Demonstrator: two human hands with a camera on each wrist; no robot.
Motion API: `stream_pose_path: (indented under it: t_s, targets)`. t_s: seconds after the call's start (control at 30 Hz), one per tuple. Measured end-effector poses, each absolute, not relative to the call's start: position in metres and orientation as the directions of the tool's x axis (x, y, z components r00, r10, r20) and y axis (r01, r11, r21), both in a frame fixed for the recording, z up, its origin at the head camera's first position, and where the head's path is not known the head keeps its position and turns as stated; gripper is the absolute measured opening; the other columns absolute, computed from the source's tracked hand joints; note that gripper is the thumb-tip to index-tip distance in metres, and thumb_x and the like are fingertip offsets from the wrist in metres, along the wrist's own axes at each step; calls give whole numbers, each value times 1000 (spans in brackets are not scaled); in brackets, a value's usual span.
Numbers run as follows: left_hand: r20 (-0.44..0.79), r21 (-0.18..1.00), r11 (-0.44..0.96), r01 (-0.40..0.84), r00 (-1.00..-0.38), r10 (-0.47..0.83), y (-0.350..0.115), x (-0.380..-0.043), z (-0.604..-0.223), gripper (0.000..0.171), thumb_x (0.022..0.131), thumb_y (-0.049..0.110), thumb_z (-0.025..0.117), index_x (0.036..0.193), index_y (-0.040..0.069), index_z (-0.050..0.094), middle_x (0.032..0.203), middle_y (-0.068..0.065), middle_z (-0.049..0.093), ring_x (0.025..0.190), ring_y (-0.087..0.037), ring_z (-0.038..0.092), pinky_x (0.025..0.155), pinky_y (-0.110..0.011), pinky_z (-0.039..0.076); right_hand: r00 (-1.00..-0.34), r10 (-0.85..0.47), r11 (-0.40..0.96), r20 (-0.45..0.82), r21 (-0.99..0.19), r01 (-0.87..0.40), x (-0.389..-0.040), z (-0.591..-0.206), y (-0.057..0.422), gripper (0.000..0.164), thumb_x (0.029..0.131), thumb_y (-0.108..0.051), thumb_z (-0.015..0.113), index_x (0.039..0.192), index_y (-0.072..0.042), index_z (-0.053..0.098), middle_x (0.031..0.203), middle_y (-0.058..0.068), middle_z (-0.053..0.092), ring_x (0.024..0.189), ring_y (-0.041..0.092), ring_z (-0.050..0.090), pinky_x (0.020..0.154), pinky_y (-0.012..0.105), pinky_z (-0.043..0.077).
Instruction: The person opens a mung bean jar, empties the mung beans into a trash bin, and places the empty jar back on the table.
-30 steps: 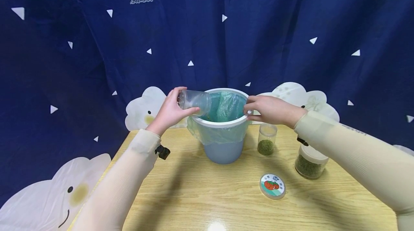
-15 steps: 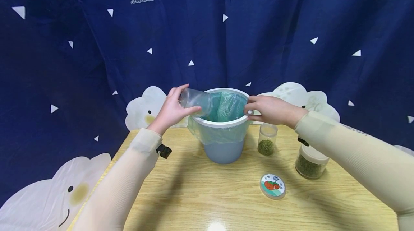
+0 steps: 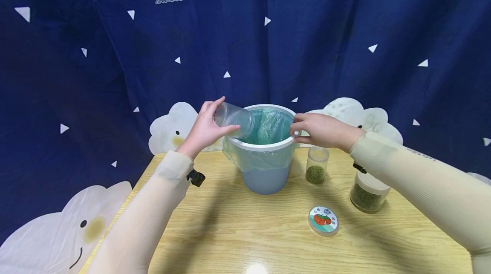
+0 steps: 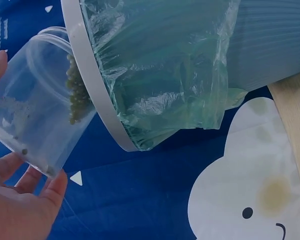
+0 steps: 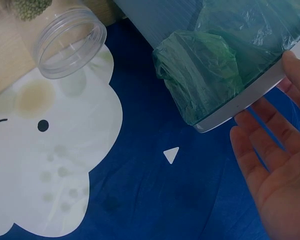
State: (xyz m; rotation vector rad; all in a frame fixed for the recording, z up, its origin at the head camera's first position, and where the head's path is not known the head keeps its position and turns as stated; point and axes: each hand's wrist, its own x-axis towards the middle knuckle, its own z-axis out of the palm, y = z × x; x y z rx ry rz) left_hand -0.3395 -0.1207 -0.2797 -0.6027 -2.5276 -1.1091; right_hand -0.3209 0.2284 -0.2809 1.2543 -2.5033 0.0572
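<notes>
My left hand (image 3: 205, 129) grips a clear plastic jar (image 3: 234, 119), its mouth tipped down over the left side of the trash bin's white rim (image 3: 264, 148). In the left wrist view, small olive-green beans (image 4: 77, 92) are bunched near the jar's mouth, and a few specks cling to its wall. A green plastic bag (image 3: 272, 125) lines the trash bin (image 3: 264, 180) and folds down over its outside. On the bin's right, my right hand (image 3: 322, 129) holds the rim between thumb and fingers, as the right wrist view (image 5: 280, 160) also shows.
Right of the bin stands an uncovered clear jar (image 3: 316, 167) part-filled with green beans. Further right, a lidded jar (image 3: 368, 195) sits partly under the right forearm. A round lid with a tomato picture (image 3: 323, 220) lies on the wooden table (image 3: 245, 227). A blue curtain hangs behind.
The jar in my left hand has tilted further, its base rising and its mouth dipping more into the bin. My right hand stays at the rim.
</notes>
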Motion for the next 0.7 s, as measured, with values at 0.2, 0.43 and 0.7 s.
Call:
stream_pose_path:
  t_s: [0.2,0.43,0.7]
  targets:
    - [439,622,611,490,-864,246,-118,-340,-279,94,79,39,89,156,11,42,153,-13,44,137,-31,47,116,-47,42,-550,-771,609,321,119,-784,-321,-281,229,10,89,-17,81,94,-16,72,96,5,66,84,18,63,77,38,56]
    - [451,607,620,497,-858,245,-114,-340,-279,92,79,39,89,155,12,44,152,-12,46,137,-30,46,115,-46,42,-555,-769,611,317,111,-784,-321,-281,228,10,90,-17,80,95,-16,72,97,5,66,85,18,64,77,38,56]
    - [454,571,632,524,-843,289,-108,-340,-275,91,80,36,89,155,12,44,154,-10,46,139,-30,41,115,-48,40,-553,-769,610,320,107,-785,-321,-281,228,10,90,-17,80,95,-15,72,98,6,67,85,19,64,78,38,57]
